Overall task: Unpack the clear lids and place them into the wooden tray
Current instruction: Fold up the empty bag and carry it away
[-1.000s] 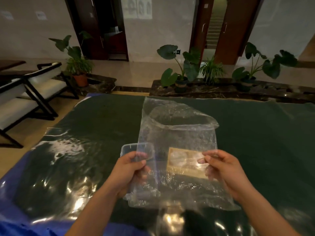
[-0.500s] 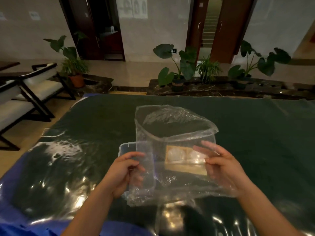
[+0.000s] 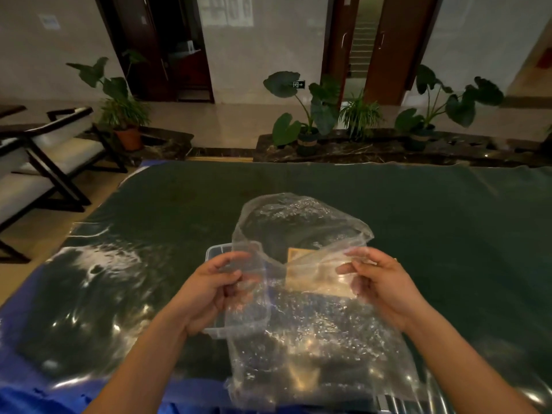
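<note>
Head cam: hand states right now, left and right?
Left hand: closed, pinching the clear lid at the plastic bag edge.
Right hand: closed, pinching the plastic bag's edge.

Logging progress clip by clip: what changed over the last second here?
The plastic bag sagged at the top and its mouth opened wider. The right hand shifted to pinch the near rim. Unchanged: the left hand grips the clear lid with the bag's edge.
</note>
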